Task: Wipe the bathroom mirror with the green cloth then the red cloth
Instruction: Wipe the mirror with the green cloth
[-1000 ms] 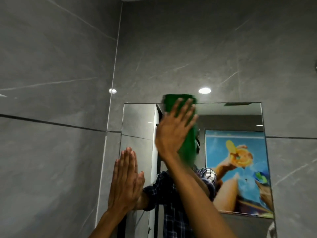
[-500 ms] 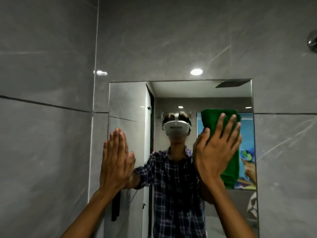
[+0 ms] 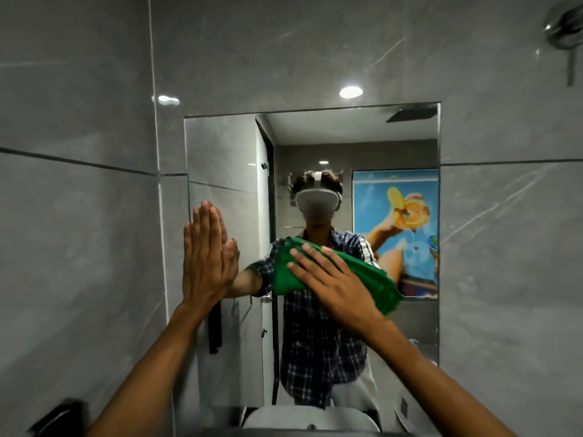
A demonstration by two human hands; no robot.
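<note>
The rectangular mirror [image 3: 407, 143] hangs on the grey tiled wall ahead. My right hand [image 3: 334, 285] lies flat on the folded green cloth [image 3: 375, 279] and presses it against the glass near the mirror's middle, fingers pointing up and left. My left hand [image 3: 206, 257] rests open and flat, fingers together and upright, on the mirror's left edge. The red cloth is not in view.
Grey tiled walls [image 3: 79, 247] meet in a corner just left of the mirror. A white basin [image 3: 309, 419] sits below it at the bottom edge. A dark object [image 3: 60, 414] is at the lower left. A chrome fitting [image 3: 564, 26] hangs at the top right.
My right hand has swept the green cloth from the mirror's top edge to the right side, then down and left to the middle. The view has tilted downward. My left hand stays put.
</note>
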